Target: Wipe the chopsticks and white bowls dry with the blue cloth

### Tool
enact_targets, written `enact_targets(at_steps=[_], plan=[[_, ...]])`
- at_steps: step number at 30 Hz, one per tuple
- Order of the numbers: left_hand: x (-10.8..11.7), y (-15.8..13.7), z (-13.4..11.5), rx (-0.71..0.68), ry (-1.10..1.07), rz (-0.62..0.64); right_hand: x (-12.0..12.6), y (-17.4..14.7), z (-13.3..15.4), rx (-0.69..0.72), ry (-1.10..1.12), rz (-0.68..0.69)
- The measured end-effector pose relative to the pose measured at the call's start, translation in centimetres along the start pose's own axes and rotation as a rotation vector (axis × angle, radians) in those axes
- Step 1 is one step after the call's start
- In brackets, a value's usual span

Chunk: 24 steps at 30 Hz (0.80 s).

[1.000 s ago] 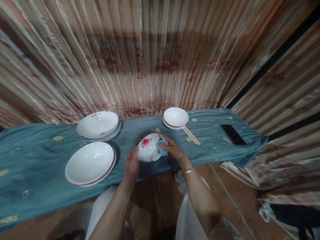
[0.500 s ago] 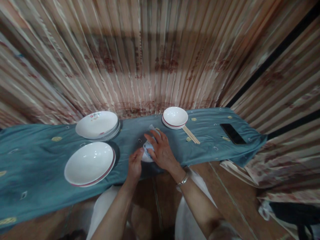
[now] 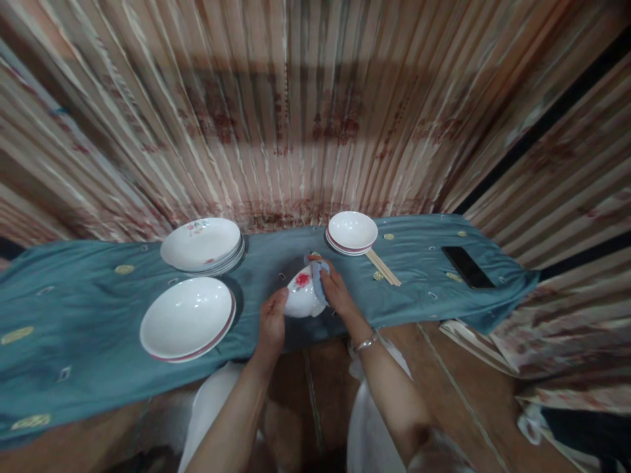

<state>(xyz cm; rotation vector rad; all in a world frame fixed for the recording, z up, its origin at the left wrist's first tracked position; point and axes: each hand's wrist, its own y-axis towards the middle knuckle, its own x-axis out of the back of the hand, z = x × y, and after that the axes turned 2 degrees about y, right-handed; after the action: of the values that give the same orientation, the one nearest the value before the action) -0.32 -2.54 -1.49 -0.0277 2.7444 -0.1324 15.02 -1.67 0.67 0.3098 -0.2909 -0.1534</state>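
A white bowl [image 3: 300,299] with a red flower on its outside is held tilted above the cloth-covered table, between my two hands. My left hand [image 3: 273,320] grips its left edge, thumb on the near side. On the bowl's right side, my right hand [image 3: 336,287] presses a light blue cloth [image 3: 319,281] against the surface, fingers closed around it. Behind and to the right stands a stack of small white bowls [image 3: 351,230] with red bands. Beside that stack lie several wooden chopsticks [image 3: 383,267].
To the left are a stack of oval plates [image 3: 202,243] with flower patterns and, nearer, large white bowls [image 3: 187,318]. A black phone [image 3: 467,267] lies toward the right end of the teal tablecloth [image 3: 98,341]. A pleated curtain [image 3: 315,118] hangs right behind the table.
The bowl has been turned so its flowered outside shows. My right hand, with the cloth, has moved from over the bowl to its right side. The view has shifted slightly left.
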Motion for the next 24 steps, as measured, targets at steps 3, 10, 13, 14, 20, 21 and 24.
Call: enact_targets(at_steps=[3,10,13,14,20,21,24], plan=[[-0.2,-0.2,-0.5,0.014,-0.032,-0.060,0.0,-0.3,-1.4,-0.132,0.152,-0.003],[-0.9,-0.3,-1.7,0.050,-0.143,-0.125,-1.8,-1.9,-3.1,-0.217,0.286,-0.121],[-0.7,-0.2,-1.9,0.044,-0.156,-0.125,-2.5,-2.3,-3.6,-0.264,0.337,-0.152],[-0.6,-0.2,-2.0,0.039,-0.153,-0.118,-2.5,-2.3,-3.7,-0.271,0.340,-0.159],[-0.4,-0.5,-2.6,-0.001,-0.156,-0.038,-1.7,-1.4,-3.7,-0.271,0.372,-0.291],[-0.5,-0.6,-2.6,0.003,-0.176,-0.024,-1.5,-1.1,-3.6,-0.273,0.388,-0.309],[-1.1,-0.8,-2.5,0.039,-0.242,0.019,-1.0,-0.1,-3.3,-0.267,0.434,-0.349]])
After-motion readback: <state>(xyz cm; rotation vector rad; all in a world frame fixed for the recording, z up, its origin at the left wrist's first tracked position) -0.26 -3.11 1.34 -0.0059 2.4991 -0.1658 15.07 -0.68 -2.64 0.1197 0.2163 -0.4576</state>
